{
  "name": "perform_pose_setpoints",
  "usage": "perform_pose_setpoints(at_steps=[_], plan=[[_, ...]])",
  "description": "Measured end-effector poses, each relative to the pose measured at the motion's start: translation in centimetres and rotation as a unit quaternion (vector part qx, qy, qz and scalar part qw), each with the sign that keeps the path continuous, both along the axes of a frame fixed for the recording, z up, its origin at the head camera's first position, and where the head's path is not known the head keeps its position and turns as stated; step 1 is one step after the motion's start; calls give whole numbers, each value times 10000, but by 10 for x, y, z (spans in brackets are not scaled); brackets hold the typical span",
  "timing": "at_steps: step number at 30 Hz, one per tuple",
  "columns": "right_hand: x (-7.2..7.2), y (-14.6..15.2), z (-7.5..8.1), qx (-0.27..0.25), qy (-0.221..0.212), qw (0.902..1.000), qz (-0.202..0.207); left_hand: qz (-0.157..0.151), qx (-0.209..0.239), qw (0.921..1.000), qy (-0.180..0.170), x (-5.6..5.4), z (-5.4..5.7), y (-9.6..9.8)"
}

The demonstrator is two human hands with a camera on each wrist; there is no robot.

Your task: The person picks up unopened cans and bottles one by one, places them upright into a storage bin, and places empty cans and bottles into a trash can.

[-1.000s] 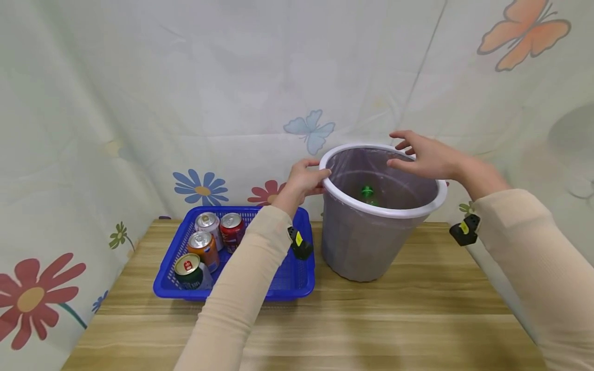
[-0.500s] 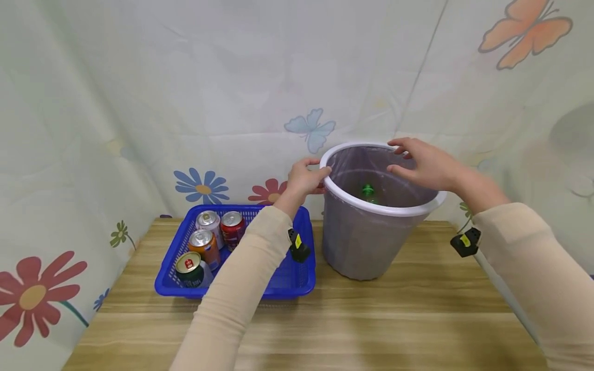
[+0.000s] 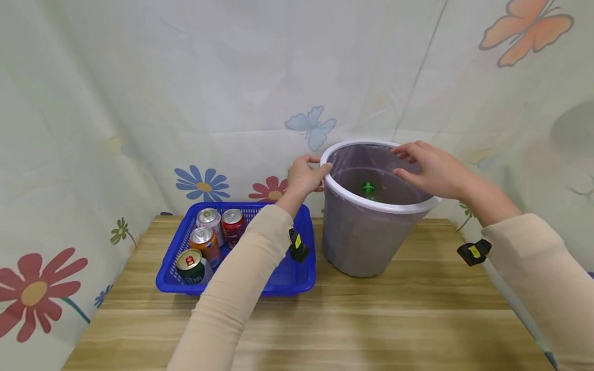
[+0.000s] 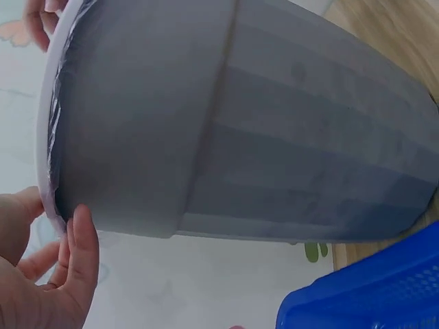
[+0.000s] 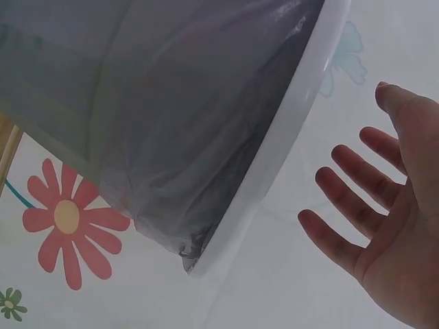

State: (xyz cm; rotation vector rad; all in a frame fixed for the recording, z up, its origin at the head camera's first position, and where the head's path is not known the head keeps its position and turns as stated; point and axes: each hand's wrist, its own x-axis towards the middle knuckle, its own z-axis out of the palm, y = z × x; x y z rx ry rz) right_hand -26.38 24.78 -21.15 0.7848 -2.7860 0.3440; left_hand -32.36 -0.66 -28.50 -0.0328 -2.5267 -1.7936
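A grey trash bin point(image 3: 359, 239) with a white rim and a plastic liner stands upright on the wooden table. My left hand point(image 3: 303, 178) grips its rim at the left, thumb on the inner side and fingers outside; the left wrist view shows the thumb and fingers point(image 4: 82, 253) either side of the rim. Over the bin's right side hovers my right hand point(image 3: 433, 167), fingers relaxed and holding nothing. In the right wrist view its fingers point(image 5: 350, 195) are spread apart from the rim. Inside the bin, a green bottle point(image 3: 368, 189) shows its cap and neck; its lower part is hidden.
Left of the bin sits a blue plastic basket point(image 3: 308, 247) with several drink cans, among them an orange can point(image 3: 204, 242) and a red can point(image 3: 233, 224). My left forearm passes over the basket. A curtain point(image 3: 241, 67) with flower and butterfly prints hangs behind the table point(image 3: 297, 330).
My right hand has lowered slightly and shifted a little to the right over the bin. The left hand keeps its grip on the rim.
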Motion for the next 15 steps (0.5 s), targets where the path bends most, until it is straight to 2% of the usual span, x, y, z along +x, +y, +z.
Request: perform_pose_setpoints(at_steps=[7, 12, 15], plan=[[16, -1, -5, -36, 604, 9980, 206, -207, -852, 9949, 506, 9, 3, -14], [28, 1, -14, 23, 961, 9953, 154, -523, -1534, 9826, 909, 22, 0, -30], [35, 3, -19, 0, 1112, 9938, 88, -723, -1756, 9764, 1028, 30, -4, -39]])
